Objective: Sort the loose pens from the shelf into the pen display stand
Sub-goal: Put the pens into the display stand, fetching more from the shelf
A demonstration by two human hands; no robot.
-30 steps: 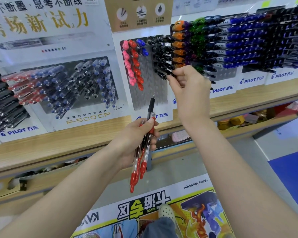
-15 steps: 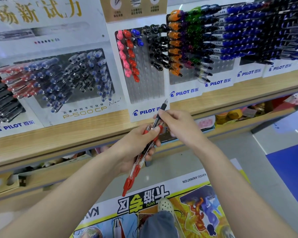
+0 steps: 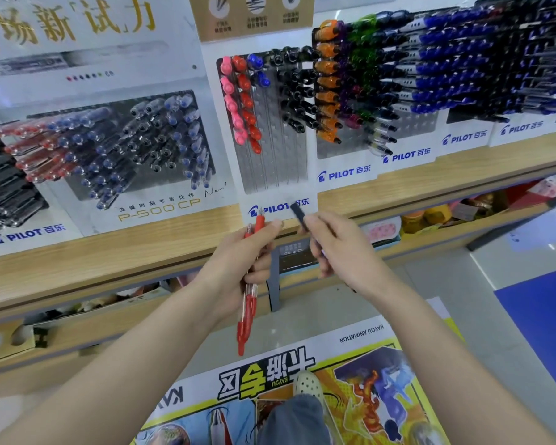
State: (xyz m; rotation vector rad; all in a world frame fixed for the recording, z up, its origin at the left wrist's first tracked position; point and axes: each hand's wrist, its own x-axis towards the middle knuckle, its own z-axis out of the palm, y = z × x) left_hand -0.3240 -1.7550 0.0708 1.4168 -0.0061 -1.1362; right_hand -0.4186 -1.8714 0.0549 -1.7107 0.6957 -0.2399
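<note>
My left hand (image 3: 238, 261) grips a small bunch of red pens (image 3: 247, 319), their red ends hanging below my fist. My right hand (image 3: 337, 248) holds a single black pen (image 3: 299, 213), whose dark end sticks up above my fingers. Both hands are in front of the wooden shelf edge. Above them stands the pen display stand (image 3: 272, 162), a grey perforated panel with columns of pink, red, blue and black pens (image 3: 294, 91) in its upper part and bare holes lower down.
More Pilot stands line the shelf: orange, purple, green and blue pens (image 3: 446, 62) to the right, clear-capped pens (image 3: 109, 146) to the left. A wooden shelf ledge (image 3: 109, 252) runs below them. A floor poster (image 3: 302, 380) and my shoe (image 3: 308, 385) lie underneath.
My right hand came down from the black pen column to my left hand, took the black pen out of the bunch and now holds it apart to the right.
</note>
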